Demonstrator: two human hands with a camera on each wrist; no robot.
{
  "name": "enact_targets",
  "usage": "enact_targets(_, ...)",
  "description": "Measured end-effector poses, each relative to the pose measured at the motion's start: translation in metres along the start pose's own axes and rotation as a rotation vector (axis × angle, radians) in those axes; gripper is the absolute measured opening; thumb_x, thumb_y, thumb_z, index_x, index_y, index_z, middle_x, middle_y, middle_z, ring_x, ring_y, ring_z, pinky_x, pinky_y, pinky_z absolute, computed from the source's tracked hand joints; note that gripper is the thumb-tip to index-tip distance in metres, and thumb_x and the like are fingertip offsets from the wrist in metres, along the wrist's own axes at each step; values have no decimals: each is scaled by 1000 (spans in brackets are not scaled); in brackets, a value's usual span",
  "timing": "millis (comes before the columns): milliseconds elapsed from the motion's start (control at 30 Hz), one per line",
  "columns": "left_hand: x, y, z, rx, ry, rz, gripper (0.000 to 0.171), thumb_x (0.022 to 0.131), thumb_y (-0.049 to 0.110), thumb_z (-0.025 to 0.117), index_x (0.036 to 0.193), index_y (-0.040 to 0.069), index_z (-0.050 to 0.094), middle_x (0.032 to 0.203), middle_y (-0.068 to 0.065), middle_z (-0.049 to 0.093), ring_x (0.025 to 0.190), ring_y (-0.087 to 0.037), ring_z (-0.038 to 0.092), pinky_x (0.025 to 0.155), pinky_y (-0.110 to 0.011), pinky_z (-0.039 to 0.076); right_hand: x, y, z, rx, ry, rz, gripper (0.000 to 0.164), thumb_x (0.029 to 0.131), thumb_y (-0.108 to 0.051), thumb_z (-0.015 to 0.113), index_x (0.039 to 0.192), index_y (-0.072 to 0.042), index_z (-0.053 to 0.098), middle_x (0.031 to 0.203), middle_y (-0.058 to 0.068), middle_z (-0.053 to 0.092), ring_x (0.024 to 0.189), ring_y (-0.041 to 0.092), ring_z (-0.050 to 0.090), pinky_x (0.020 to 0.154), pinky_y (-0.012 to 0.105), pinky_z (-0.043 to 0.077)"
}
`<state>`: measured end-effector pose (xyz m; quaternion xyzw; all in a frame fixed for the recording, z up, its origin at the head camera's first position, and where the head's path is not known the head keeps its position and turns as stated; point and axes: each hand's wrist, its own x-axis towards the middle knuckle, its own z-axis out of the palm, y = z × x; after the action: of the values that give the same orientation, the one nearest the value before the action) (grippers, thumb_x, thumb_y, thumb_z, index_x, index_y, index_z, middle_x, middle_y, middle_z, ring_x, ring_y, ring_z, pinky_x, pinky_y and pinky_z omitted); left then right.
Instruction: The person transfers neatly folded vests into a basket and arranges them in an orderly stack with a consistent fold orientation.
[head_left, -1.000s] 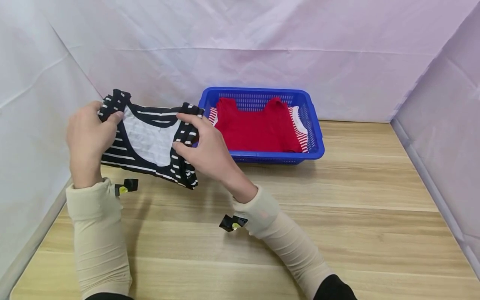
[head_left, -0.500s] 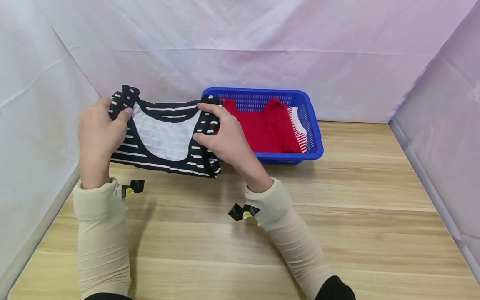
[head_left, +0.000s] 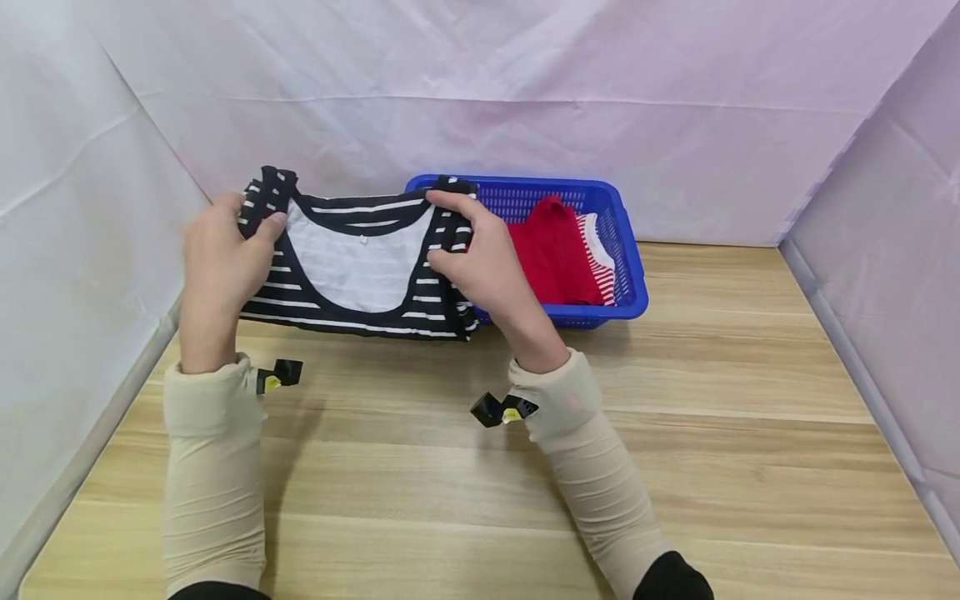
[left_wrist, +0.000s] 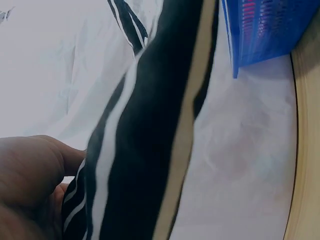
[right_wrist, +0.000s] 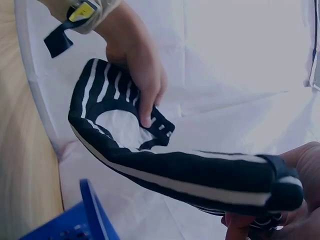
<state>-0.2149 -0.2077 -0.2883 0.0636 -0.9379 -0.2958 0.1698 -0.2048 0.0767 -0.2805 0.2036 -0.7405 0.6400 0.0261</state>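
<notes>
A folded black garment with white stripes [head_left: 352,325] hangs above the table in the head view, its wide neckline showing a white inside. My left hand [head_left: 225,267] pinches its left edge between thumb and fingers. On the right edge, my right hand [head_left: 491,262] pinches the folded layers the same way. The garment's right end overlaps the left part of a blue basket [head_left: 633,275]. Inside the basket lies a red garment [head_left: 555,258], partly hidden behind the striped one and my right hand. In the right wrist view, the striped garment [right_wrist: 190,175] stretches between both hands.
A red-and-white striped piece with a white edge [head_left: 598,254] lies at the basket's right side. The basket stands on the wooden table [head_left: 420,475] near the back. White cloth walls [head_left: 525,75] rise behind and on both sides.
Both hands have moved to the right and slightly up with the striped garment, which now covers the left part of the basket. The garment hangs more level. The basket has stayed in place.
</notes>
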Motion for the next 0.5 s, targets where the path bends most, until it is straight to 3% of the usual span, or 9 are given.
enact_targets(67,0,2,2,-16,9,12,46,95,37,52,117,-3,57,93,-16,57,83,-28,48,67,-38,34,-2,-9,-5,19,13,12,56,81,13,55,136,-2,51,125,11,52,39,11,32,43,22,34)
enact_targets(167,1,5,5,-39,18,21,40,95,36,54,109,-1,58,87,-11,54,78,-24,45,62,-32,33,-3,-15,-12,52,30,33,56,82,15,53,136,2,50,118,19,56,41,12,36,46,22,36)
enact_targets(300,2,10,9,-70,26,27,40,94,37,54,109,0,58,89,-10,54,78,-21,46,61,-29,34,2,0,-22,88,41,32,56,83,13,54,137,-2,51,110,19,60,48,18,45,50,24,40)
enact_targets(500,2,19,13,-165,-65,0,31,95,29,51,110,3,58,95,-10,58,78,-19,53,60,-27,41,6,10,-35,69,73,34,55,84,9,56,137,-7,52,117,10,60,59,21,56,58,28,48)
